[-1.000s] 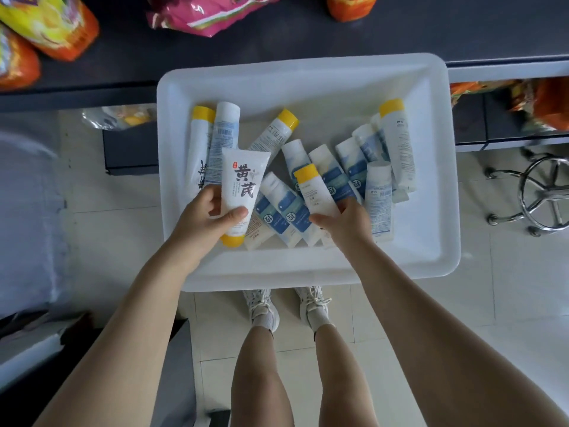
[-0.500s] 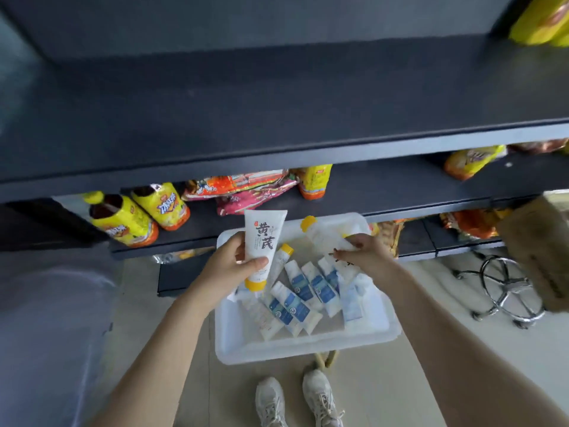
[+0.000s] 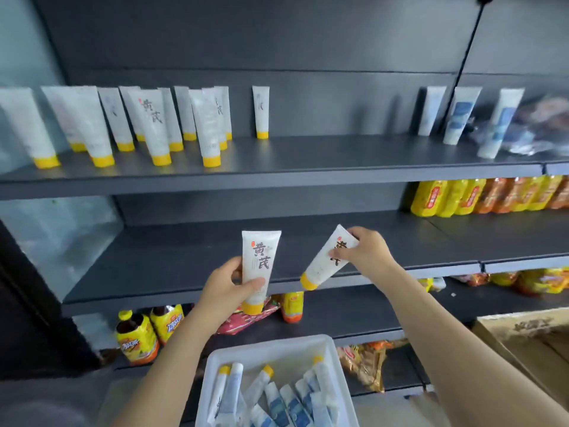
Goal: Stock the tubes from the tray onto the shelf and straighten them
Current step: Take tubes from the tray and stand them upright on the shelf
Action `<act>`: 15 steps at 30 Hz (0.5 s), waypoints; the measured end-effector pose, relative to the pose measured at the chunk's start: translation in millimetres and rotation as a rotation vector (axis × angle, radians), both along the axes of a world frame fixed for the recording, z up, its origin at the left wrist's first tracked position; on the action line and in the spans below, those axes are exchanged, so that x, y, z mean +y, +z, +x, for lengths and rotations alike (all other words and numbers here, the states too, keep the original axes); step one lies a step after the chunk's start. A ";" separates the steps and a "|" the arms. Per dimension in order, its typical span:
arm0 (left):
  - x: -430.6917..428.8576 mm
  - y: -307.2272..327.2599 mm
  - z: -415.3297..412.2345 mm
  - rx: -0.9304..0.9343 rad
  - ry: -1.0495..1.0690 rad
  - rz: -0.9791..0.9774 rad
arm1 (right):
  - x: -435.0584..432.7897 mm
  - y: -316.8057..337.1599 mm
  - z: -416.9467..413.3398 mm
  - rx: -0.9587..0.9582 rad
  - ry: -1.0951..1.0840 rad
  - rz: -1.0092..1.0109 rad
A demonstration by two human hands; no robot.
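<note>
At the bottom of my feed, nearest me, the white tray (image 3: 271,343) holds a loose heap of tubes (image 3: 277,402). Some have yellow caps, some have blue labels, and they lie at all angles. Above it, the left hand (image 3: 223,292) is wrapped round a white tube (image 3: 261,257), thumb across its front. It is held upright with the yellow cap down. Just beside it, the right hand (image 3: 369,254) grips a second tube (image 3: 321,266) near its crimped end, tilted so the cap points down and left. The two tubes are apart, both in front of the middle shelf (image 3: 172,257). Further back, on the upper shelf (image 3: 323,155), a cluster of yellow-capped tubes (image 3: 154,124) stands cap-down at the left, several of them leaning. A lone tube (image 3: 261,112) stands nearer the middle, and three blue-labelled tubes (image 3: 462,115) stand towards the right.
</note>
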State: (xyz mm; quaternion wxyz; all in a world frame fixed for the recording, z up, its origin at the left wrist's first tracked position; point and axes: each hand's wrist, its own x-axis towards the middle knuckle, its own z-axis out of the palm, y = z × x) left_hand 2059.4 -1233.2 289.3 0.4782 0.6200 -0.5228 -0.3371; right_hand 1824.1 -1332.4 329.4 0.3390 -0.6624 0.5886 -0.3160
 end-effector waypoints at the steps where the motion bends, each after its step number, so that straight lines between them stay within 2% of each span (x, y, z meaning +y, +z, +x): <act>1: 1.9 10.8 -10.1 0.005 0.013 -0.025 | 0.9 13.4 -8.4 -0.017 0.012 -0.022; 4: 6.5 39.9 -41.3 0.045 0.040 -0.097 | 5.0 46.4 -35.7 -0.059 0.046 -0.089; 9: 15.7 80.9 -89.7 0.060 0.077 -0.212 | 10.2 83.4 -77.2 -0.260 0.031 -0.162; 15: 17.2 120.2 -106.0 0.017 0.105 -0.258 | 0.0 113.4 -89.7 -0.402 0.043 -0.191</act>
